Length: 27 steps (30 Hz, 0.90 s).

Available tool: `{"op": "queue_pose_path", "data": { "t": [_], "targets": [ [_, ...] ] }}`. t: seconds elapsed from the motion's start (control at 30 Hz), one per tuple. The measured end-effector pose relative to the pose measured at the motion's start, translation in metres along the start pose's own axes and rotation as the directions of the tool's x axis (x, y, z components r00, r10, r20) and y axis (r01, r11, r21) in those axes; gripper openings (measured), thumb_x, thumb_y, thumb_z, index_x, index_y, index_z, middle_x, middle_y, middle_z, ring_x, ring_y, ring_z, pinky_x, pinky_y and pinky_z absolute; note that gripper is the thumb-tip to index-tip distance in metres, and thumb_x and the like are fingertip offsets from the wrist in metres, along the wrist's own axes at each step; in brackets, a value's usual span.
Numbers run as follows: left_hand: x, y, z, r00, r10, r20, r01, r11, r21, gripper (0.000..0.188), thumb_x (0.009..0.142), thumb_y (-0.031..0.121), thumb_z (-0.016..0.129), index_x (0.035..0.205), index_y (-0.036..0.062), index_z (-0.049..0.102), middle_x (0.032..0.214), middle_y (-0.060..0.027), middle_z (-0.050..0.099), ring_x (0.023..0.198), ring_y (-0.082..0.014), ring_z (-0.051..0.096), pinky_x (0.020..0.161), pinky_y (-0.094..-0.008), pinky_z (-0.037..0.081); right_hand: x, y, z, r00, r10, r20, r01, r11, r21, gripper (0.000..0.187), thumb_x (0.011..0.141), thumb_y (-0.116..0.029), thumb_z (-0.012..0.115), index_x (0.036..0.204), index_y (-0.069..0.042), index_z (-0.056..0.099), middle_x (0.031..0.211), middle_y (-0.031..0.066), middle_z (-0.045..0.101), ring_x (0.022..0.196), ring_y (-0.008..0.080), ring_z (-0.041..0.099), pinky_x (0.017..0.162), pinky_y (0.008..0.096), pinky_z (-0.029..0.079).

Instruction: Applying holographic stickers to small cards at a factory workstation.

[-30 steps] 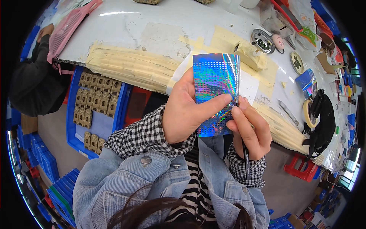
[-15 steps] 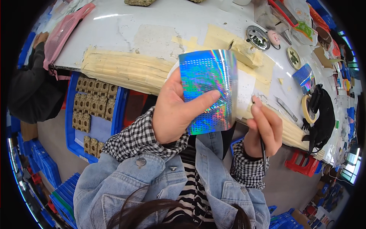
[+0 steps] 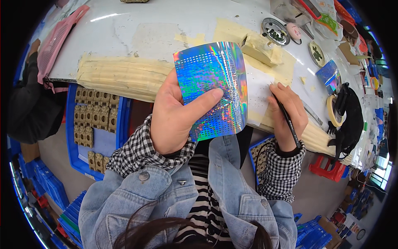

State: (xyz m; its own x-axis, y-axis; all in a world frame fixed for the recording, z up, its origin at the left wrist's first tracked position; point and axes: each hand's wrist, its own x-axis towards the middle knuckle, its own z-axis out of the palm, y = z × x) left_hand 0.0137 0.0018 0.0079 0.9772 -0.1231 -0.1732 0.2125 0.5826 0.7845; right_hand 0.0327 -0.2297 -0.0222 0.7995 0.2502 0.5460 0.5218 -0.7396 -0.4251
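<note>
My left hand grips a shiny holographic sheet, its thumb pressed across the front and its fingers hidden behind. Rows of small dash-like marks cover the sheet, which curves slightly and tilts above the table's front edge. In my right hand is a slim black pen-like tool, pinched near its tip. That hand rests by a white paper on the taped table edge; small specks lie on the paper. The exact kind of tool tip is too small to tell.
A tape-covered block and a round dish of dark bits stand beyond the paper. Tweezers, a tape roll and a black bag lie rightward. A blue tray holds carved pieces. Another person's dark sleeve is at left.
My right hand has turned and come down onto the table by the white paper, with the tool's tip pointing forward. The holographic sheet has shifted left and tilted in my left hand.
</note>
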Motion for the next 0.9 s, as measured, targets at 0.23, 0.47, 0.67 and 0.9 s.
{"op": "queue_pose_path", "data": {
  "t": [0.23,0.47,0.67,0.9],
  "targets": [
    [0.001,0.0,-0.003,1.0,-0.01,-0.013,0.01,1.0,0.002,0.04,0.086,-0.004,0.061,0.122,-0.0026,0.045,0.108,-0.0119,0.063,0.093,-0.0169,0.064,0.081,-0.0312,0.054,0.004,0.002,-0.001,0.998,0.002,0.055,-0.003,1.0,0.004,0.021,0.076,-0.009,0.072,0.094,0.0,0.065,0.089,0.0124,0.067,0.096,0.0318,0.063,0.092,0.0457,0.048],
    [0.001,0.003,-0.002,1.0,-0.007,-0.026,0.006,1.0,-0.02,0.041,0.085,-0.005,0.061,0.123,-0.0024,0.045,0.108,-0.0125,0.063,0.094,-0.0179,0.064,0.081,-0.032,0.055,0.009,0.004,-0.008,0.993,-0.051,0.108,0.054,0.998,-0.023,0.021,0.077,-0.011,0.072,0.093,0.0,0.064,0.088,0.0129,0.066,0.093,0.032,0.062,0.093,0.0468,0.048],
    [0.002,0.003,-0.002,1.0,0.0,-0.013,-0.001,1.0,-0.023,0.042,0.085,-0.005,0.06,0.124,-0.0022,0.044,0.109,-0.0125,0.063,0.095,-0.0183,0.064,0.081,-0.0324,0.055,0.007,0.005,-0.015,0.999,-0.009,0.036,0.009,1.0,0.004,0.021,0.078,-0.01,0.071,0.095,0.001,0.064,0.09,0.0127,0.067,0.091,0.0309,0.062,0.091,0.0433,0.048],
    [0.0,-0.001,0.0,0.999,-0.033,0.0,0.033,0.999,-0.003,0.042,0.085,-0.004,0.061,0.123,-0.0009,0.044,0.11,-0.0105,0.062,0.096,-0.0159,0.063,0.083,-0.0305,0.053,0.003,-0.02,-0.015,0.995,0.042,-0.096,-0.015,0.964,0.265,0.025,0.081,-0.015,0.071,0.098,0.002,0.063,0.093,0.0128,0.068,0.09,0.0288,0.062,0.086,0.038,0.049]
  ]
}}
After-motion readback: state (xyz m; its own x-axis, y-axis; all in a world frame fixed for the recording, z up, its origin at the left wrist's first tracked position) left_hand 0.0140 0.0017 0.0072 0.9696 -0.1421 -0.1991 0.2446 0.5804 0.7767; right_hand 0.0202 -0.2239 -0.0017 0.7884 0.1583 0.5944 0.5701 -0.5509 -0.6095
